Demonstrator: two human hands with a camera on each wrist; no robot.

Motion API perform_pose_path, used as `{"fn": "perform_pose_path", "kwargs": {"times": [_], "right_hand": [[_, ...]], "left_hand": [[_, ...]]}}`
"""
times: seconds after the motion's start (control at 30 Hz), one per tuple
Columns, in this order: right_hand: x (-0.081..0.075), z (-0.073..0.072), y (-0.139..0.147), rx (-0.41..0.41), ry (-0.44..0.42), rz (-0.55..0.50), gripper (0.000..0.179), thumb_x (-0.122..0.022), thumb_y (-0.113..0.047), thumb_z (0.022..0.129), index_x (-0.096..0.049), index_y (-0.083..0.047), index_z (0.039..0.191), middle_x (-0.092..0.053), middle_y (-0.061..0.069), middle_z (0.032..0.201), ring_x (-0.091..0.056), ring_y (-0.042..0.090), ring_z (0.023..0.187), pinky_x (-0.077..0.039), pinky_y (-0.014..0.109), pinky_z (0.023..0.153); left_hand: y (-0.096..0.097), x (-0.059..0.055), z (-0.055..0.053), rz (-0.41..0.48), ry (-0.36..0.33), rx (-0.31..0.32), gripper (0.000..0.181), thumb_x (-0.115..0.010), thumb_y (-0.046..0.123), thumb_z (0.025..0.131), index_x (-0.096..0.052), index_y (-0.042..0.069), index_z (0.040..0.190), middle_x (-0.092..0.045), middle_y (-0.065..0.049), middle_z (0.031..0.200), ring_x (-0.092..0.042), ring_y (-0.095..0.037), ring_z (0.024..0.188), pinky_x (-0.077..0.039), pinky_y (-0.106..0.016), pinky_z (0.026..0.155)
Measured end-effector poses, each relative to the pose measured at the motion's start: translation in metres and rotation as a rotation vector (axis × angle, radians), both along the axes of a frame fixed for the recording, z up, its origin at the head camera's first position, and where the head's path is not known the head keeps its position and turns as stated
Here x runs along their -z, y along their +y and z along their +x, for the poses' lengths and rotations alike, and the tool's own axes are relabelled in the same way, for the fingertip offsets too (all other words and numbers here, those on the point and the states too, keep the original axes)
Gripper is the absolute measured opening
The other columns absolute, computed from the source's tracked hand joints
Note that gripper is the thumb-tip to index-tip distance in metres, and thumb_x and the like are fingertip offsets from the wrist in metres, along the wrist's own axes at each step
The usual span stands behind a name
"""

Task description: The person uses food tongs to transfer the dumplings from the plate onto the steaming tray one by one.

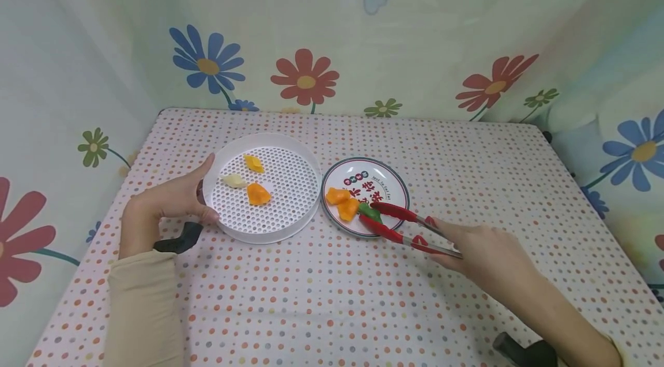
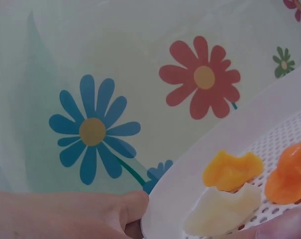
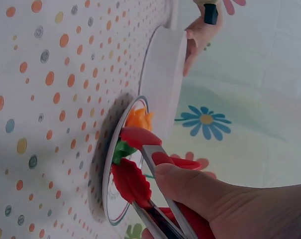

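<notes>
My left hand (image 1: pixel 173 191) holds the left side of a round white perforated steamer tray (image 1: pixel 282 226). In the tray lie a yellow dumpling (image 1: pixel 253 163), a white dumpling (image 2: pixel 222 209) and an orange dumpling (image 1: pixel 258 194). On the right, my right hand (image 1: pixel 485 252) grips metal tongs (image 1: pixel 384 231) with red tips. Those tips stand on either side of a green dumpling (image 3: pixel 122 151) at the near part of a white plate (image 1: pixel 391 180); whether they pinch it firmly I cannot tell. Two orange dumplings (image 1: pixel 348 210) sit beside it on the plate.
The plate stands close against the tray's right side. A dotted cloth covers the table (image 1: pixel 290 309). Behind it hangs a flower-printed curtain (image 1: pixel 404 61). A black wrist mount (image 1: pixel 181 238) sits at the left wrist, another (image 1: pixel 526 351) by the right forearm.
</notes>
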State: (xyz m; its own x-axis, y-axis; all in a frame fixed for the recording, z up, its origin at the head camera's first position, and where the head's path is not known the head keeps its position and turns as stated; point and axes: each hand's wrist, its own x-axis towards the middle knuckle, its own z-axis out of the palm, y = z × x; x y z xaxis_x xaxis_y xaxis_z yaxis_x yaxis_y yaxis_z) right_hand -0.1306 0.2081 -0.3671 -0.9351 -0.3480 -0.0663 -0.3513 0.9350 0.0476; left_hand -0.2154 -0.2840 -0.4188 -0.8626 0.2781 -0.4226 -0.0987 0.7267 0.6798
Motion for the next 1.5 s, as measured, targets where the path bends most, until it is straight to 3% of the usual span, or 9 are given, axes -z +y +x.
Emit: {"fn": "perform_pose_path", "kwargs": {"times": [0.4,0.63,0.9,0.97,1.03,1.13,1.2,1.3,1.5], "right_hand": [[0.002,0.008,-0.003,-0.043,0.1,0.011,0.066,-0.075,-0.041,0.066,-0.056,-0.014,0.124,-0.069,0.012,0.098,-0.038,0.006,0.046,-0.024,0.018,0.039],[0.004,0.013,-0.001,-0.074,0.159,-0.004,0.067,-0.076,-0.039,0.065,-0.055,-0.016,0.124,-0.07,0.01,0.098,-0.032,0.005,0.043,-0.022,0.017,0.038],[-0.001,0.015,0.006,-0.01,0.154,0.013,0.069,-0.076,-0.04,0.065,-0.053,-0.014,0.126,-0.068,0.016,0.099,-0.041,0.009,0.046,-0.024,0.018,0.037],[-0.004,0.015,0.008,-0.031,0.196,-0.008,0.068,-0.07,-0.049,0.068,-0.054,-0.014,0.124,-0.069,0.017,0.096,-0.046,0.01,0.047,-0.024,0.017,0.037],[-0.009,0.014,0.009,-0.06,0.247,-0.033,0.071,-0.054,-0.063,0.073,-0.054,-0.014,0.123,-0.069,0.016,0.093,-0.046,0.009,0.045,-0.023,0.016,0.036],[-0.019,0.009,0.003,-0.116,0.301,-0.05,0.074,-0.035,-0.068,0.076,-0.054,-0.015,0.124,-0.07,0.015,0.092,-0.049,0.01,0.044,-0.022,0.016,0.036],[-0.028,0.003,-0.008,-0.122,0.29,-0.039,0.07,-0.045,-0.065,0.077,-0.052,-0.016,0.127,-0.069,0.015,0.098,-0.052,0.013,0.047,-0.022,0.017,0.036],[-0.037,-0.009,-0.033,-0.137,0.237,-0.026,0.067,-0.068,-0.047,0.073,-0.049,-0.018,0.13,-0.066,0.013,0.108,-0.06,0.018,0.057,-0.026,0.018,0.038],[-0.029,-0.047,-0.091,-0.253,0.195,-0.02,0.067,-0.072,-0.043,0.07,-0.05,-0.018,0.128,-0.069,0.004,0.103,-0.064,0.015,0.065,-0.036,0.018,0.04]], "left_hand": [[-0.001,0.0,0.003,-0.008,0.014,-0.016,0.142,-0.085,0.042,0.045,0.019,0.03,0.141,0.003,-0.012,0.153,-0.003,-0.035,0.139,-0.009,-0.063,0.105],[-0.001,0.001,0.003,-0.02,0.015,-0.022,0.144,-0.085,0.042,0.044,0.019,0.029,0.141,0.003,-0.012,0.153,-0.003,-0.036,0.139,-0.009,-0.063,0.105],[0.001,-0.002,0.001,-0.024,0.028,-0.003,0.142,-0.085,0.043,0.046,0.018,0.025,0.142,0.001,-0.013,0.152,-0.003,-0.036,0.139,-0.01,-0.062,0.106],[0.001,-0.002,0.0,-0.031,0.027,-0.002,0.142,-0.085,0.044,0.046,0.019,0.025,0.142,0.002,-0.014,0.152,-0.003,-0.036,0.139,-0.01,-0.061,0.106],[0.001,-0.001,0.0,-0.024,0.031,0.004,0.142,-0.085,0.043,0.047,0.019,0.024,0.142,0.002,-0.013,0.152,-0.003,-0.036,0.139,-0.009,-0.061,0.106],[0.002,0.0,0.0,-0.012,0.033,0.01,0.142,-0.085,0.042,0.047,0.019,0.023,0.142,0.003,-0.012,0.152,-0.001,-0.035,0.139,-0.008,-0.06,0.107],[0.001,-0.001,0.0,-0.007,0.036,0.009,0.141,-0.085,0.04,0.048,0.018,0.022,0.143,0.003,-0.012,0.152,0.0,-0.035,0.139,-0.007,-0.06,0.107],[0.0,-0.002,0.001,-0.007,0.033,0.001,0.141,-0.085,0.04,0.047,0.017,0.022,0.143,0.004,-0.012,0.152,0.001,-0.035,0.139,-0.007,-0.061,0.107],[0.005,0.001,0.002,0.022,0.034,0.002,0.139,-0.085,0.036,0.049,0.017,0.02,0.143,0.004,-0.014,0.152,0.002,-0.036,0.139,-0.005,-0.061,0.107]]}}
